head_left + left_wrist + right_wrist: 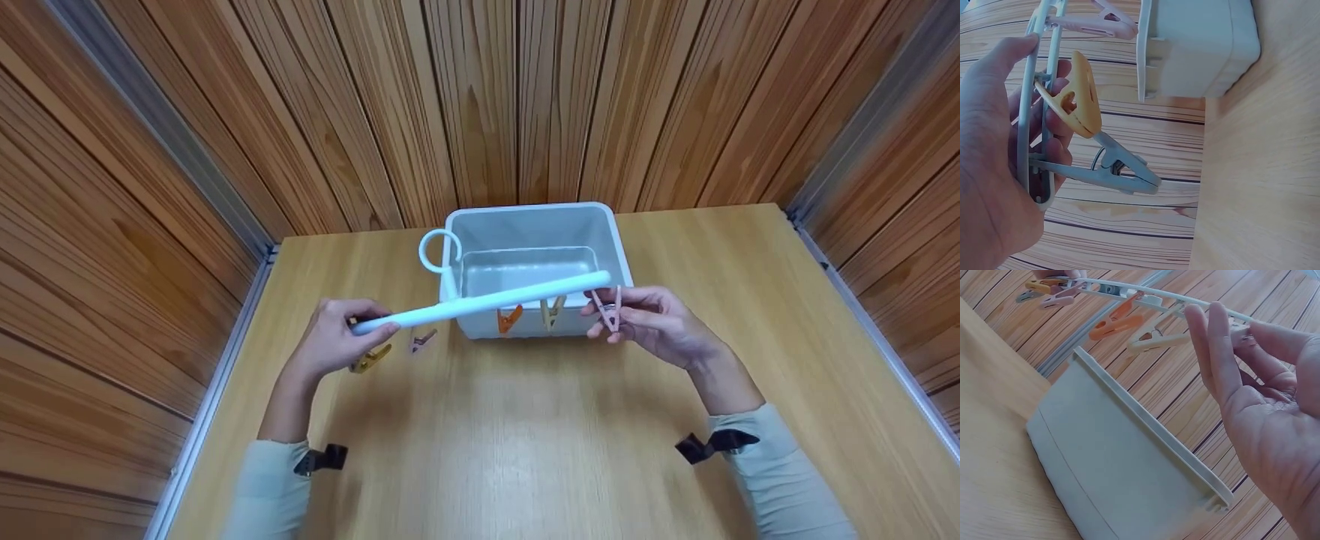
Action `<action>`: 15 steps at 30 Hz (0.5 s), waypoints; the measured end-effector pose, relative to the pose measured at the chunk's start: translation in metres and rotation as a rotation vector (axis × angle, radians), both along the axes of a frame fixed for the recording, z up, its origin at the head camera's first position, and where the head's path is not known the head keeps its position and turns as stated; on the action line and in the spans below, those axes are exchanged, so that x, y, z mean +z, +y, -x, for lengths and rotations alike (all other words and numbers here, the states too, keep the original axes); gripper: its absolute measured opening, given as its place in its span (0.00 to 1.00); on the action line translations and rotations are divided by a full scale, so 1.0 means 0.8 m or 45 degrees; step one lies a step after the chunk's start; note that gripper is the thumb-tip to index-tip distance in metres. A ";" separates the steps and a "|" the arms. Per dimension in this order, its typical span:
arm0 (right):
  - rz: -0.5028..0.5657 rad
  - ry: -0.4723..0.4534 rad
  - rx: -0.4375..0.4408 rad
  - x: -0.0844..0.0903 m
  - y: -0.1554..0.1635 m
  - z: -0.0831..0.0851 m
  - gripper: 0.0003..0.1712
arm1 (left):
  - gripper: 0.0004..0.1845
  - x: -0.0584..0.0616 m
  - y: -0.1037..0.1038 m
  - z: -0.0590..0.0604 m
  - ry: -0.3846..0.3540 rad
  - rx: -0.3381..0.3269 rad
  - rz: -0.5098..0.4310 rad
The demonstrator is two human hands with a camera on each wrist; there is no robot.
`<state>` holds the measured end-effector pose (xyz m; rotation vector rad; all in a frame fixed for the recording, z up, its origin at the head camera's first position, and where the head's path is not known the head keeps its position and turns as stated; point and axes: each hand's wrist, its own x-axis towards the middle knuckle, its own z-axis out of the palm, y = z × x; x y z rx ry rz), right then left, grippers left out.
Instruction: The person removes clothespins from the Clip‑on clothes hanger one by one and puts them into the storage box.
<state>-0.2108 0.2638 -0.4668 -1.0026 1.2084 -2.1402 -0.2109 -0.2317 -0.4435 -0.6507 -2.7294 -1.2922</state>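
Note:
A pale blue clip hanger point(487, 302) with a round hook point(422, 251) is held up in front of the bin, its right end higher. My left hand point(335, 343) grips its left end, thumb on the near bar and fingers behind. Near that hand hang a yellow clothespin point(1081, 104), a grey clothespin point(1112, 174) and a pink clothespin point(1100, 23). Farther right hang an orange clothespin point(509, 320) and a cream clothespin point(552, 313). At the right end, my right hand point(664, 326) pinches another pink clothespin point(611, 319); its fingers partly hide it in the right wrist view.
Behind the hanger a light grey plastic bin point(619, 259) stands on the wooden table point(510, 450), near its back edge. Wood-panelled walls point(480, 105) rise at the back and both sides, with metal rails point(206, 420) along the sides.

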 end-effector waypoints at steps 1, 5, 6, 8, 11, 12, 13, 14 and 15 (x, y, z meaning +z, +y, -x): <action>-0.009 0.014 -0.007 0.000 0.000 0.000 0.28 | 0.08 -0.001 0.001 0.000 0.003 -0.001 -0.001; -0.068 0.050 -0.069 -0.003 -0.001 0.000 0.22 | 0.08 -0.005 0.003 0.001 0.004 -0.004 -0.009; -0.075 0.056 -0.078 -0.003 -0.001 -0.001 0.21 | 0.08 -0.005 0.004 0.001 0.006 -0.008 -0.012; -0.075 0.062 -0.087 -0.004 0.000 -0.001 0.20 | 0.09 -0.007 0.006 0.002 0.005 -0.020 -0.017; -0.022 0.084 -0.058 -0.006 0.001 -0.001 0.22 | 0.09 -0.007 0.009 0.004 -0.017 -0.045 -0.022; -0.002 0.097 -0.040 -0.006 0.001 -0.001 0.23 | 0.09 -0.007 0.010 0.004 -0.031 -0.052 -0.022; 0.018 0.112 -0.022 -0.007 0.002 -0.001 0.24 | 0.09 -0.007 0.011 0.004 -0.048 -0.056 -0.019; 0.032 0.128 -0.007 -0.007 0.002 0.000 0.25 | 0.09 -0.006 0.012 0.004 -0.065 -0.060 -0.014; 0.041 0.147 0.003 -0.008 0.002 0.000 0.25 | 0.10 -0.006 0.012 0.004 -0.080 -0.063 -0.010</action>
